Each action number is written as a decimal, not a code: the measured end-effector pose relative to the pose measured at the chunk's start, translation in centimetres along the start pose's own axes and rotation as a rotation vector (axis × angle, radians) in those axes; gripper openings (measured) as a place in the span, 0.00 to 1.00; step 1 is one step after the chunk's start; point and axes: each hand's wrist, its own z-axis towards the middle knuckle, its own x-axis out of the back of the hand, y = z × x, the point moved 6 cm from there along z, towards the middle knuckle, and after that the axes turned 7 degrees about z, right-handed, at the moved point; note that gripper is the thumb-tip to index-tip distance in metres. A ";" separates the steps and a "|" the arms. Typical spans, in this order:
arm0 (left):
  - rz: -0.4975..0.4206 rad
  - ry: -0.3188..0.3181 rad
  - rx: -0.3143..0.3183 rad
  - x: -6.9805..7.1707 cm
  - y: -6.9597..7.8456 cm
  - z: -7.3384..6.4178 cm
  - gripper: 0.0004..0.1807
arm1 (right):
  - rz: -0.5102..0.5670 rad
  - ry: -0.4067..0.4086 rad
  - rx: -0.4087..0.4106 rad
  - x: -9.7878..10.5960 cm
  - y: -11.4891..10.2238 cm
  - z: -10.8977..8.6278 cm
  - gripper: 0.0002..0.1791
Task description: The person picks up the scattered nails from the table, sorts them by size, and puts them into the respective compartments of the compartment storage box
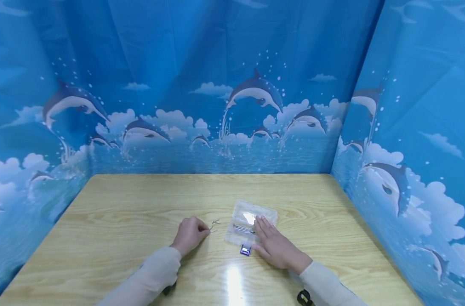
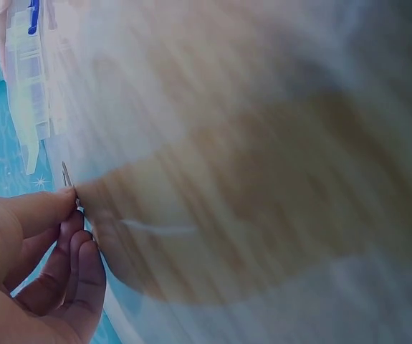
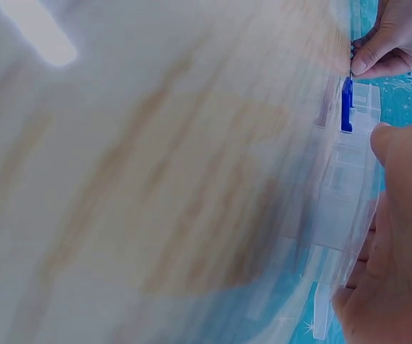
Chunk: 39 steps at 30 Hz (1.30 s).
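My left hand pinches a thin, pointed metal piece between thumb and fingertips, low over the table. Its exact kind cannot be told. Another thin metal piece lies on the wood just beyond those fingertips. To the right is a clear plastic box with several slender dark metal rods in it. My right hand rests on the box's right side, fingers stretched over it. In the right wrist view, the thumb lies along the clear wall. A small blue piece sits at the box's near edge.
The box stands on a light wooden table. Blue dolphin-print curtains hang along the table's back and sides. A dark band shows by the right sleeve. Light glares off the tabletop in front of the box.
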 end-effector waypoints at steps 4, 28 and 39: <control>-0.007 0.003 -0.003 0.0 0.1 0.0 0.03 | -0.006 0.002 0.006 -0.1 0.1 0.0 0.37; -0.082 0.036 -0.159 0.6 1.3 0.4 0.02 | 0.002 -0.010 -0.017 0.0 -0.1 -0.2 0.37; -0.071 -0.100 -0.290 -0.9 5.1 0.3 0.02 | -0.001 -0.003 -0.003 0.1 -0.1 -0.1 0.37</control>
